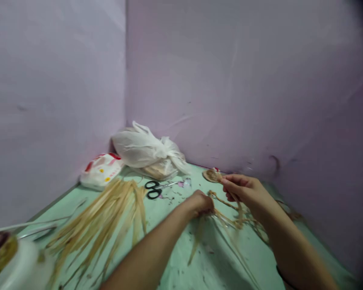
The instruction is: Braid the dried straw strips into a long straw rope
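Note:
My right hand is raised over the right side of the table, its thumb and fingers pinched on a small round woven piece of tan fibre with a red and white bit at its top edge. A pale strip trails down below that hand. Lower and to the left, my left hand is closed near the tabletop, fingers curled. Pale fibre strips come out beneath it, though the grip itself is hidden behind the hand. Braided tan cord lies between and behind both hands.
A bundle of dried fibre strips spreads over the green table at left. Black-handled scissors lie beside it. Behind are a knotted white plastic bag and a red-and-white package. A blurred white container stands front left; walls enclose the corner.

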Action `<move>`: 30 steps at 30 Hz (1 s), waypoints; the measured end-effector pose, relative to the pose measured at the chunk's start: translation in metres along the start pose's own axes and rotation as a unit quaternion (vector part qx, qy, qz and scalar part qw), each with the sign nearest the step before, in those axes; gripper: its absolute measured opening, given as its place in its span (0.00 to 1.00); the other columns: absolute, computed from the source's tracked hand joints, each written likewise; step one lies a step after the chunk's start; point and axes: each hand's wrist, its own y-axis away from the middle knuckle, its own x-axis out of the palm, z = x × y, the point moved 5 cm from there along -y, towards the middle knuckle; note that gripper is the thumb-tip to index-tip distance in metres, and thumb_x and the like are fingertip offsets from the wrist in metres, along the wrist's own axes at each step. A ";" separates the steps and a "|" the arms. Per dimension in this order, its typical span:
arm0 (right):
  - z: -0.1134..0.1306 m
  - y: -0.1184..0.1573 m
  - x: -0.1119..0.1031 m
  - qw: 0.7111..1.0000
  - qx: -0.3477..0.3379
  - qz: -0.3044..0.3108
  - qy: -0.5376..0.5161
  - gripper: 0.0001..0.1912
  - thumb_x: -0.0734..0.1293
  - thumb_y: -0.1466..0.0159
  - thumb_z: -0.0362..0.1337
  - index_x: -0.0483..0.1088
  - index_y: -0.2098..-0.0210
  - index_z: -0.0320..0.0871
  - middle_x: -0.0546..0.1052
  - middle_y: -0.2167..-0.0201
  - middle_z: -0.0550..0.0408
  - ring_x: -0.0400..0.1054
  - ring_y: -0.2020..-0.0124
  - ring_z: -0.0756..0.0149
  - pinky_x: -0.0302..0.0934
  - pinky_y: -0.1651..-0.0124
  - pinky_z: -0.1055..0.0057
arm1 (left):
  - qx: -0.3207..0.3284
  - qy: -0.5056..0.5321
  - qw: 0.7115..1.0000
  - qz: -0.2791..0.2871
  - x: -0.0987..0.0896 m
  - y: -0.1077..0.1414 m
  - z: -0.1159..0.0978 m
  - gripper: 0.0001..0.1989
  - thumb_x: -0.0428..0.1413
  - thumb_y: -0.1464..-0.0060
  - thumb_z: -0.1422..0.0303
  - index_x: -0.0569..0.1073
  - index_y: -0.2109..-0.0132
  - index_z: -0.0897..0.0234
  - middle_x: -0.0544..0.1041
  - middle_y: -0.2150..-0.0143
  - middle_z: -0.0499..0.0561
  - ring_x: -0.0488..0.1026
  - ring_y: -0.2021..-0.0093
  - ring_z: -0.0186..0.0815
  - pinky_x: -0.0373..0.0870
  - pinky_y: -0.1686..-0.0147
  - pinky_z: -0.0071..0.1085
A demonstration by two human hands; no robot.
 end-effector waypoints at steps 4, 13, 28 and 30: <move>-0.045 0.004 -0.043 0.992 -0.001 -0.042 0.115 0.11 0.64 0.49 0.41 0.68 0.76 0.37 0.68 0.84 0.55 0.59 0.83 0.73 0.54 0.80 0.77 | -0.043 -0.037 0.997 0.045 0.000 0.000 -0.005 0.06 0.57 0.64 0.75 0.66 0.80 0.70 0.54 0.90 0.40 0.46 0.89 0.21 0.39 0.87 0.23; -0.065 -0.008 -0.019 0.966 0.000 -0.012 0.260 0.11 0.63 0.49 0.34 0.75 0.68 0.40 0.75 0.77 0.53 0.65 0.77 0.71 0.54 0.75 0.78 | -0.041 -0.051 0.995 0.081 0.003 0.002 -0.007 0.08 0.54 0.67 0.70 0.61 0.81 0.65 0.50 0.89 0.38 0.39 0.89 0.20 0.32 0.86 0.23; -0.067 0.000 -0.006 0.946 0.002 0.052 0.320 0.12 0.61 0.51 0.35 0.76 0.74 0.41 0.73 0.81 0.54 0.62 0.78 0.71 0.47 0.78 0.77 | -0.048 -0.046 0.995 0.080 0.004 0.001 -0.009 0.04 0.50 0.70 0.72 0.59 0.81 0.65 0.50 0.89 0.38 0.40 0.89 0.20 0.31 0.87 0.23; -0.067 0.001 -0.007 0.946 0.012 0.065 0.318 0.12 0.62 0.51 0.37 0.76 0.73 0.41 0.73 0.80 0.55 0.61 0.78 0.72 0.47 0.78 0.78 | -0.047 -0.046 0.994 0.081 0.004 0.000 -0.008 0.04 0.50 0.69 0.72 0.60 0.80 0.65 0.50 0.89 0.38 0.39 0.89 0.20 0.31 0.87 0.23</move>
